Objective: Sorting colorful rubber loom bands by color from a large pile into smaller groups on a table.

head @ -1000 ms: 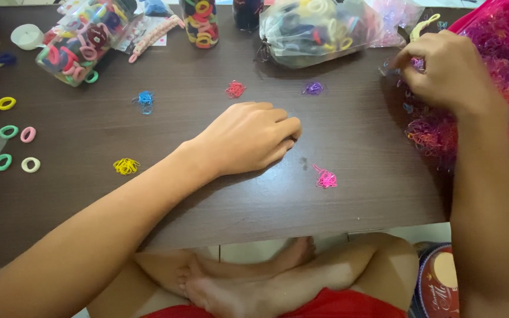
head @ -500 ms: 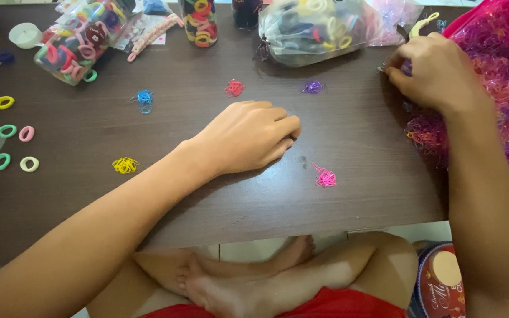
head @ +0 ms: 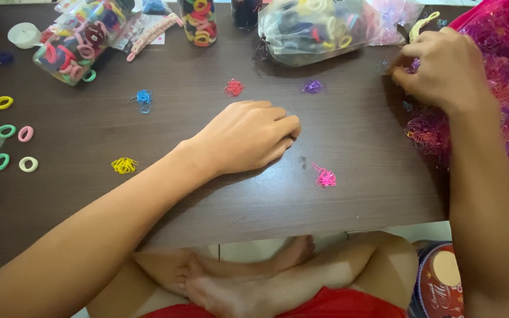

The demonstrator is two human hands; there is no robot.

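Note:
My left hand (head: 245, 138) rests on the dark wooden table (head: 354, 129) near its middle, fingers curled under, nothing visible in it. My right hand (head: 443, 68) is at the far right, fingertips pinched at the edge of a big heap of tiny pink, purple and orange rubber bands (head: 502, 106). Small sorted clusters lie on the table: pink (head: 325, 176) just right of my left hand, yellow (head: 124, 165), blue (head: 144, 98), red (head: 234, 88) and purple (head: 313, 87).
Along the back stand a tipped clear jar of hair ties (head: 78, 41), an upright jar (head: 199, 20) and a clear bag of hair ties (head: 313, 26). Loose fabric rings (head: 7, 132) lie at the left edge. A round tin (head: 440, 282) sits on the floor by my crossed legs.
My right hand shifted slightly along the heap's edge, its fingers working among the bands. My left hand has stayed put.

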